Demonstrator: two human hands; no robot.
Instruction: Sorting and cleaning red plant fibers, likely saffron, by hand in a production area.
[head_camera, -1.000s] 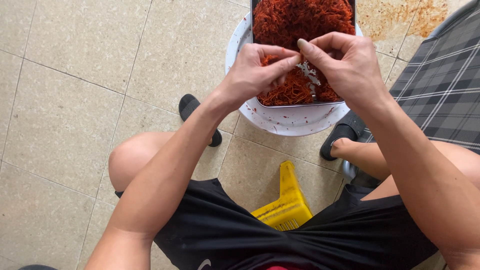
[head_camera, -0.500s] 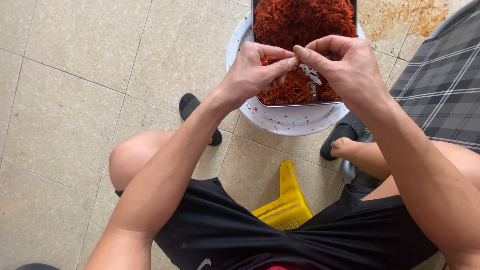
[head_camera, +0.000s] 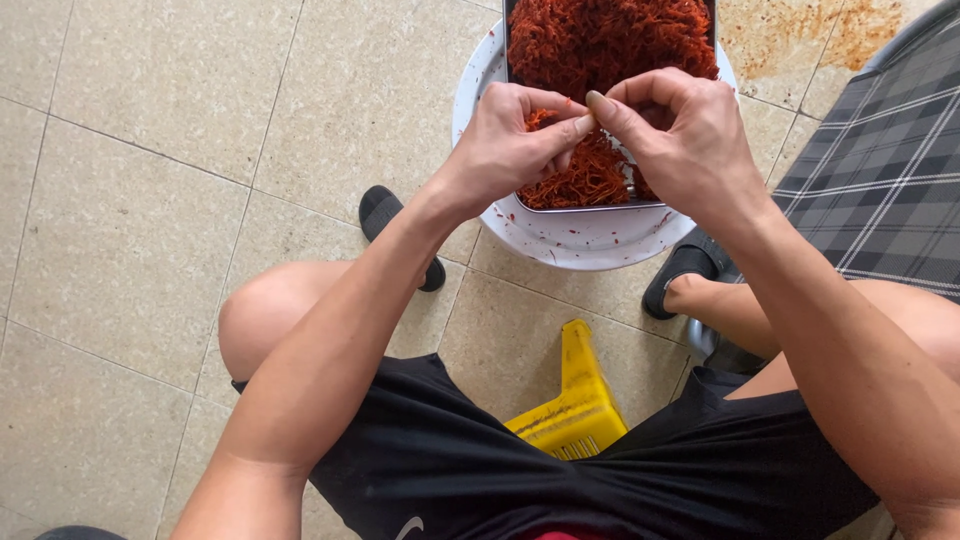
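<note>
Red shreds (head_camera: 600, 60) fill a metal tray (head_camera: 590, 206) at top center of the frame, sitting on a white basin (head_camera: 580, 240). Left hand (head_camera: 515, 140) and right hand (head_camera: 685, 135) meet above it, fingertips pressed together pinching a few shreds. Yellow stool (head_camera: 575, 405) lower center, 2 black sandals (head_camera: 385, 215) on tile floor (head_camera: 150, 150).

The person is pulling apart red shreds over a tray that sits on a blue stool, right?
Not quite. The head view shows the stool is yellow, and the person sits on it. The tray of red shreds rests in a white basin, with both hands pinching shreds above it.
</note>
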